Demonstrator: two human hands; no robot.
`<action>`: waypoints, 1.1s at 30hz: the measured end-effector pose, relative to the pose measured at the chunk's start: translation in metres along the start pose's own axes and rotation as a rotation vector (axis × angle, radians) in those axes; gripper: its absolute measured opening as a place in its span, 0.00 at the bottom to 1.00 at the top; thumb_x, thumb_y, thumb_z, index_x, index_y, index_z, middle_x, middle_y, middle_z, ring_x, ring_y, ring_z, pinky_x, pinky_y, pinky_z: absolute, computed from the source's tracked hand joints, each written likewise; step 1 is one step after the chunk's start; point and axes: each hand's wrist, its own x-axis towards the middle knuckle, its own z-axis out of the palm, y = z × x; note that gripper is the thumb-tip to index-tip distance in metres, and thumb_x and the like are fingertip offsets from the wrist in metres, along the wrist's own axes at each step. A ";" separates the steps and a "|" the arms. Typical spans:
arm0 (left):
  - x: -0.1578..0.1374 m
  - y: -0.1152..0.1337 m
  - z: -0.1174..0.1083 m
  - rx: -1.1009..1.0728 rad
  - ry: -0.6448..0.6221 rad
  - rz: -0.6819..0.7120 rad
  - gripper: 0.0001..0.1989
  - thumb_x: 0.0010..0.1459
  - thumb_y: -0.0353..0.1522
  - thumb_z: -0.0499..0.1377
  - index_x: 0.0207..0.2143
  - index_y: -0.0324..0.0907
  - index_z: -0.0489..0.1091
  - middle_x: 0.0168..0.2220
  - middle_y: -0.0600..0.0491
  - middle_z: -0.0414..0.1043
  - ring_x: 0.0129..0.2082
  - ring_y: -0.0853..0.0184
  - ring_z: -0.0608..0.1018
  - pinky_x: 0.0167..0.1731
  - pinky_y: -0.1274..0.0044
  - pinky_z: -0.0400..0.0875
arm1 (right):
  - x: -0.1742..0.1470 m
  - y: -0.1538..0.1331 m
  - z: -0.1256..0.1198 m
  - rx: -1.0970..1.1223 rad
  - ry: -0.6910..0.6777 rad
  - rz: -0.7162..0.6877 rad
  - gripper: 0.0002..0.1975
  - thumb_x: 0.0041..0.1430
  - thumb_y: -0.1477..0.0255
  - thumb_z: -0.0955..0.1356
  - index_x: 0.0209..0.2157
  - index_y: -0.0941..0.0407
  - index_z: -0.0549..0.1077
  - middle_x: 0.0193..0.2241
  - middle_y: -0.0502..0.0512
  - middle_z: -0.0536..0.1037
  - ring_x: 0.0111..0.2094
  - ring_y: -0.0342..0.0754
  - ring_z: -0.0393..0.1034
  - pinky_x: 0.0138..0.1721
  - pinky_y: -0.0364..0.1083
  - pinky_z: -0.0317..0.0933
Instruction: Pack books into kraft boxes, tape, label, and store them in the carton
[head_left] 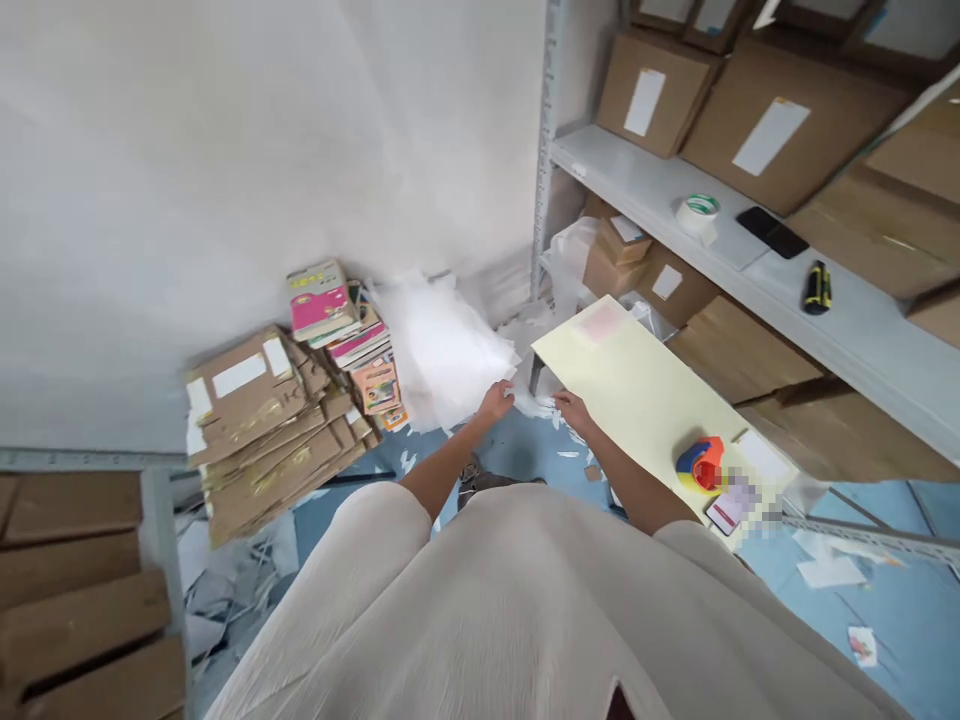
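Note:
My left hand (497, 400) reaches forward beside a pile of white translucent sheets (450, 350), its fingers curled together at the tips. Opposite it, my right hand (573, 411) hovers by the left edge of the pale yellow table (637, 385), with thumb and fingers pinched. A gap separates the two hands, and whatever the fingertips may hold is too small to make out. On the table's near end are a red, blue and yellow tape dispenser (701, 464) and a phone (724, 513) with a lit screen, partly blurred.
Flattened cardboard (262, 420) and stacked books (322, 300) line the wall at left. The right-hand shelf (652, 185) bears cardboard boxes (795, 130), a tape roll (697, 214), a dark phone (772, 232) and a black-yellow tool (817, 288). Paper scraps litter the blue floor (525, 450).

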 end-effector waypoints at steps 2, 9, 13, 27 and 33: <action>-0.013 -0.021 -0.018 -0.022 0.048 -0.031 0.20 0.64 0.26 0.62 0.58 0.44 0.79 0.64 0.42 0.79 0.66 0.51 0.80 0.68 0.63 0.75 | 0.006 -0.012 0.020 -0.022 -0.023 -0.008 0.15 0.59 0.63 0.70 0.45 0.52 0.83 0.42 0.56 0.86 0.46 0.55 0.79 0.50 0.52 0.76; -0.070 -0.119 -0.083 -0.139 0.198 -0.112 0.23 0.66 0.29 0.60 0.62 0.40 0.77 0.67 0.37 0.77 0.66 0.47 0.80 0.66 0.59 0.76 | 0.016 -0.066 0.136 0.017 -0.213 -0.141 0.13 0.57 0.65 0.69 0.42 0.52 0.81 0.44 0.56 0.87 0.44 0.53 0.82 0.51 0.52 0.76; -0.100 -0.179 -0.117 -0.175 0.317 -0.164 0.23 0.62 0.26 0.60 0.59 0.40 0.78 0.63 0.38 0.80 0.63 0.48 0.81 0.67 0.56 0.75 | 0.007 -0.099 0.215 0.022 -0.351 -0.204 0.12 0.56 0.65 0.70 0.41 0.51 0.82 0.44 0.55 0.87 0.44 0.53 0.82 0.51 0.53 0.76; -0.173 -0.366 -0.249 -0.469 0.679 -0.300 0.14 0.58 0.24 0.63 0.45 0.42 0.80 0.48 0.44 0.84 0.53 0.52 0.85 0.60 0.60 0.79 | -0.029 -0.181 0.440 -0.088 -0.493 -0.293 0.11 0.56 0.62 0.72 0.38 0.51 0.82 0.37 0.54 0.85 0.43 0.55 0.82 0.52 0.57 0.77; -0.200 -0.423 -0.302 -0.554 0.879 -0.379 0.16 0.57 0.23 0.62 0.47 0.44 0.78 0.50 0.44 0.82 0.54 0.52 0.83 0.64 0.58 0.77 | -0.032 -0.222 0.506 -0.157 -0.539 -0.362 0.15 0.57 0.63 0.72 0.43 0.52 0.85 0.46 0.57 0.88 0.51 0.57 0.82 0.57 0.57 0.76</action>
